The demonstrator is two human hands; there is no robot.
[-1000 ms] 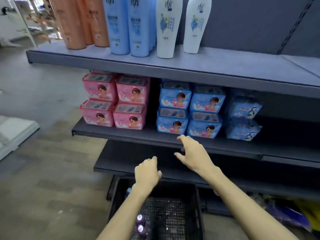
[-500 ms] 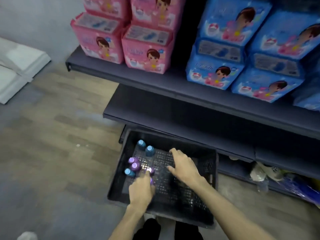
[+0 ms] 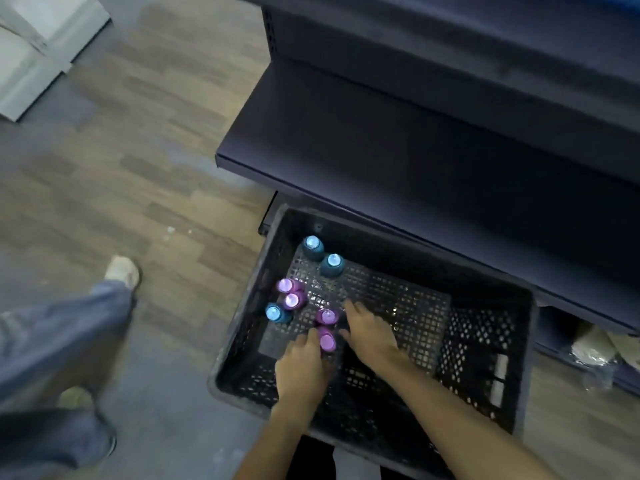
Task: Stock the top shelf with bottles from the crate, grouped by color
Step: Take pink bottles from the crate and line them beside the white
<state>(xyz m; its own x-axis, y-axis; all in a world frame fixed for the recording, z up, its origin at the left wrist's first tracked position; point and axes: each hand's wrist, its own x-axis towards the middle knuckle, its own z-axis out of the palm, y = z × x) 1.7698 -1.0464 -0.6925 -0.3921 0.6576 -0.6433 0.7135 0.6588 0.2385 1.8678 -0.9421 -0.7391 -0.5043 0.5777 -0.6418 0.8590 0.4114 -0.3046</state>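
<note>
Both hands reach into the black crate (image 3: 519, 358): left hand (image 3: 301, 368) and right hand (image 3: 370, 337) flank two purple bottles (image 3: 327, 329), grip unclear. Crowded neighbours could topple.

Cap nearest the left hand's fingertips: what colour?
Purple cap, seen from above in the head view, beside the left hand.

both hands dropped from mid-frame into the crate (image 3: 519, 341); left hand (image 3: 301, 368) and right hand (image 3: 370, 337) closed around a purple bottle (image 3: 327, 342).
</note>
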